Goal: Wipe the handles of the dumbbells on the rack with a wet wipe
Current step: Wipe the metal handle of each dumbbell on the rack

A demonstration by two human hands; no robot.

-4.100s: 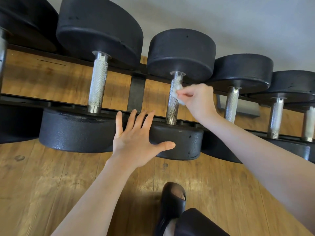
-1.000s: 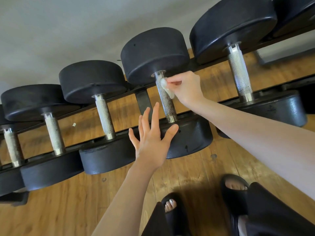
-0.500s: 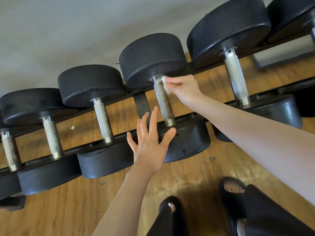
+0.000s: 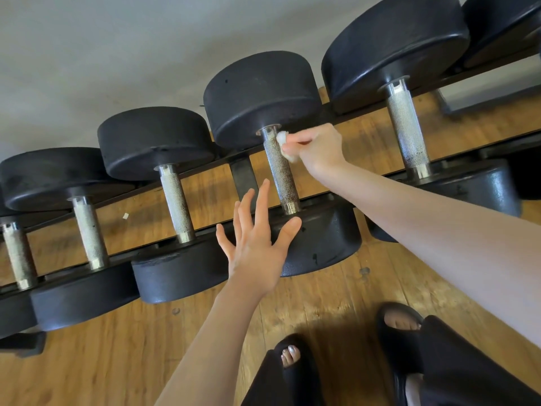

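dumbbells (image 4: 281,159) sit side by side on the black rack (image 4: 243,177) in front of us, each handle running away from us from its near head to its far head, tilted a little to the left at the far end. we are on the handle (image 4: 280,171) of the middle one. our right hand (image 4: 317,149) is clearly the nearer: it reaches in from the right and pinches the wet wipe (image 4: 283,142) between thumb and fingers, pressed against the handle's right side up at the far end, just below the collar. most of the knurled length lies toward us from the wipe, so we judge the coming stroke runs down that axis toward the near head. our left hand (image 4: 257,244) is spread wide, fingers straight, holding nothing; its thumb seems to touch the near head (image 4: 322,241), though we cannot be sure of contact. other handles stand to either side.
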